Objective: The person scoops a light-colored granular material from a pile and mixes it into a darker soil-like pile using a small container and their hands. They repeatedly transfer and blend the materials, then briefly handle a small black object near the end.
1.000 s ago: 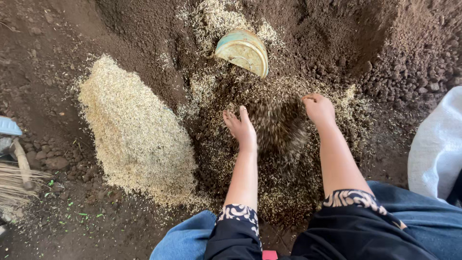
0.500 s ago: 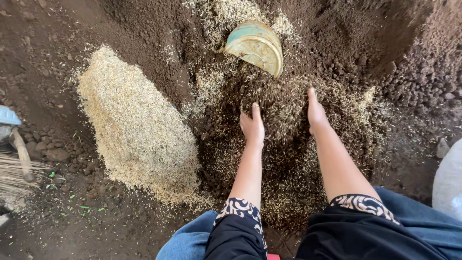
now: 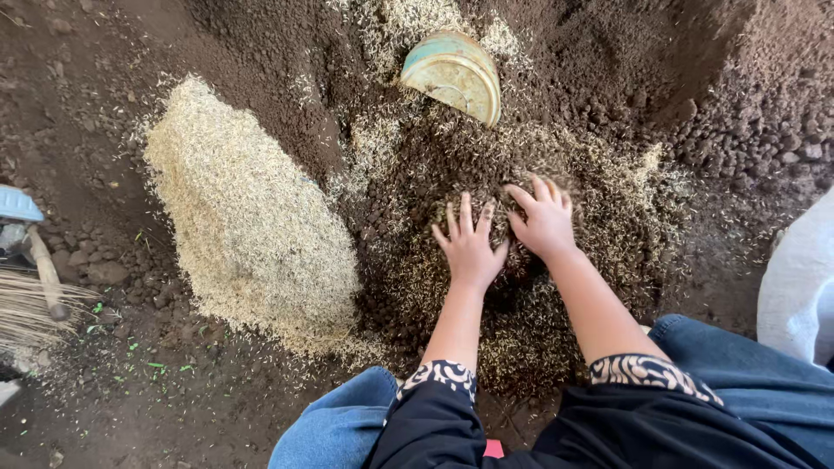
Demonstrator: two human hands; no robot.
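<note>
My left hand (image 3: 470, 247) and my right hand (image 3: 545, 219) lie side by side, fingers spread, palms down on a patch of dark soil mixed with pale husks (image 3: 556, 304). Both hands press into the loose mix and hold nothing. The two thumbs almost touch. To the left lies a long heap of unmixed pale husks (image 3: 248, 226). A round yellow and teal bowl (image 3: 453, 74) sits tilted, half sunk in the soil, beyond my hands.
A large mound of dark soil (image 3: 625, 61) rises at the far side, with clods at the right. A white sack (image 3: 795, 291) stands at the right edge. A straw broom (image 3: 30, 300) lies at the left edge. My knees in blue jeans (image 3: 334, 426) are below.
My hands have come together toward the middle of the mix; a second ago they were apart, throwing up soil and husks. The view has shifted slightly.
</note>
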